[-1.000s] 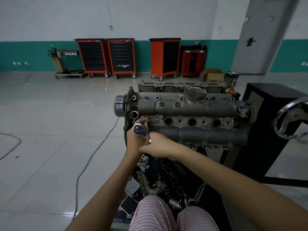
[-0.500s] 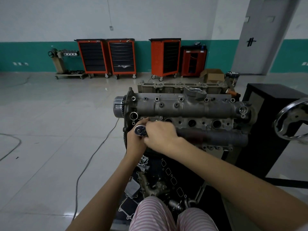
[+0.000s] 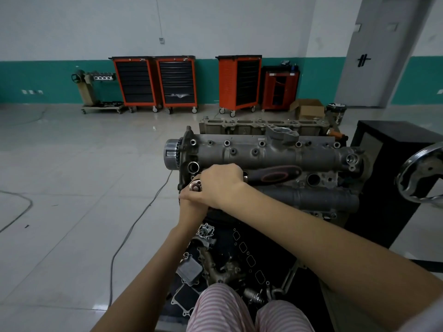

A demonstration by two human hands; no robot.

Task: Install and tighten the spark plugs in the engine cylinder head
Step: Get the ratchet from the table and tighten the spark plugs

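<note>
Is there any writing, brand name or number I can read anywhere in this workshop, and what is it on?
No readable words or numbers.
Small labels on the orange tool cabinets: too small to read.
Black mark on the grey door: a sign like crossed strokes, not letters.
Ratchet handle: a red oval outline, no legible text.

Four tool cabinets point(image 3: 136, 82), one ratchet point(image 3: 273, 175), one cylinder head point(image 3: 275, 154), two hands point(image 3: 221, 184).

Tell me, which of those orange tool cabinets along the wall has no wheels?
The small dark-red open-front cabinet at the right end. It sits straight on the floor, while the three taller orange cabinets beside it stand on casters.
</note>
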